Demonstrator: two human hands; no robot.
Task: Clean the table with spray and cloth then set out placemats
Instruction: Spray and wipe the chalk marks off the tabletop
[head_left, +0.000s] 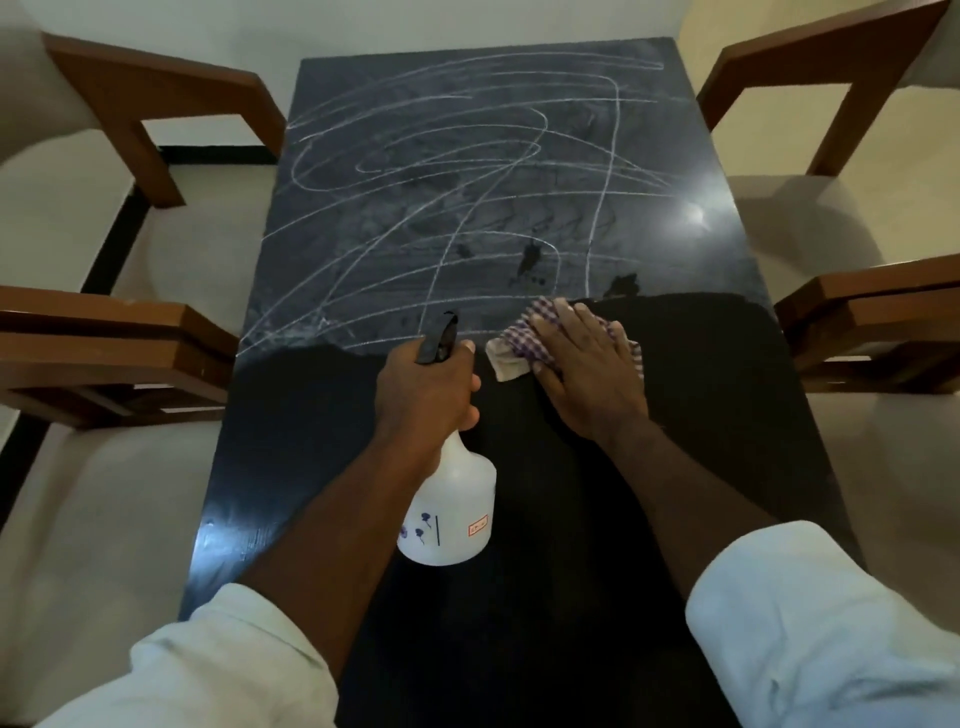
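Head view: the left hand (426, 387) had its grip clamped round the neck and trigger of the white spray bottle (452, 514). The bottle hung tilted above the near middle of the bench (727, 415), its long axis running near to far and its black nozzle (441, 332) aimed at the far end. Just to the right, the right hand (582, 374) lay flat with fingers straight, the grip spread apart, pressing the checked cloth (519, 338) onto the bench top.

The near part of the bench looked dark and wiped. The far part was covered in pale chalk scribbles (441, 171) and a few dark wet blotches. The edge between the two ran left to right, right at the fingertips of both hands. The dirty area therefore lay straight ahead, far of the cloth. The right hand was nearer its right half, so the next wipe would probably push away from the body. Wooden chairs (156, 119) stood at both sides. No placemats were in view.
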